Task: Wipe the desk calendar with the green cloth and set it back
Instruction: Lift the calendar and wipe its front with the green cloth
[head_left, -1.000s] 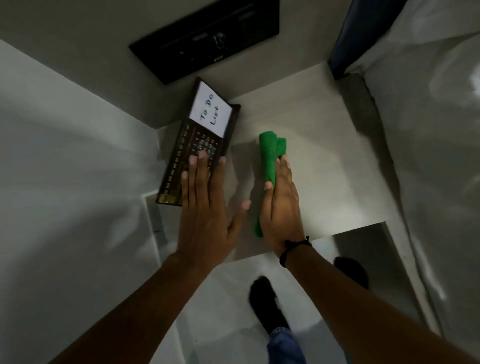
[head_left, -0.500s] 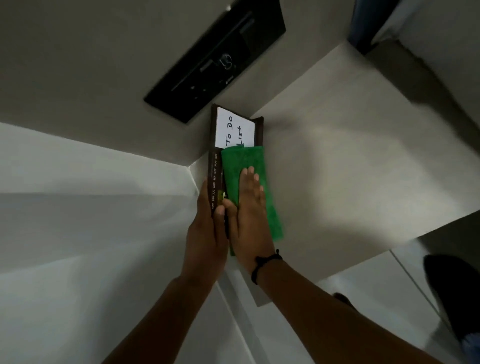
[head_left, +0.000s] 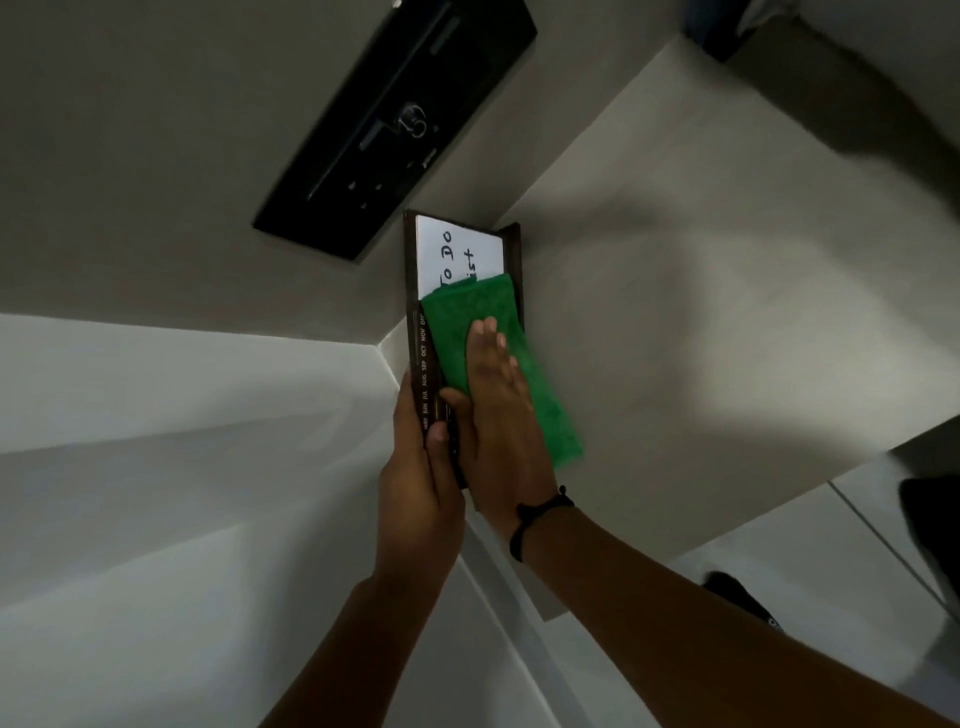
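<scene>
I see the calendar (head_left: 422, 364) at the desk's (head_left: 701, 312) left edge, its long axis running away from me. My left hand (head_left: 418, 478) clamps its near end; my right hand (head_left: 498, 405) lies flat and open on the cloth (head_left: 467, 312), so the next stroke goes lengthwise toward the far end.

Left hand (head_left: 415, 467) gripping desk calendar (head_left: 415, 332) edge; right hand (head_left: 498, 400) flat, seemingly pressing green cloth (head_left: 483, 317) onto it.

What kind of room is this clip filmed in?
Probably a home or office desk corner: a desk calendar with a "To Do List" card, a pale desk surface, and a black wall-mounted panel.
</scene>
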